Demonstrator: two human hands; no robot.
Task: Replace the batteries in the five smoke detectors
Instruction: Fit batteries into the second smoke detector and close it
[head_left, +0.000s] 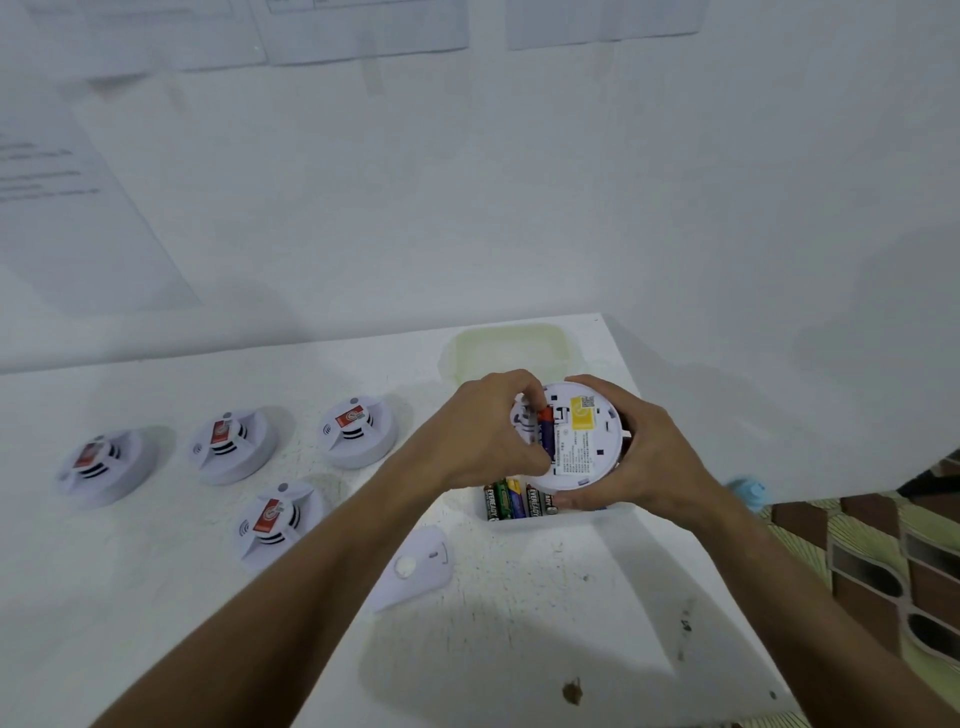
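Right hand grips one detector, left hand pinching its battery; four detectors wait on the table, seemingly untouched — early days.

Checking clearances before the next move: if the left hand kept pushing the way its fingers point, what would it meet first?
Likely the dark cylindrical battery in the round white smoke detector that the right hand holds; the left hand fingertips are already there.

White table against white wall, patterned floor.
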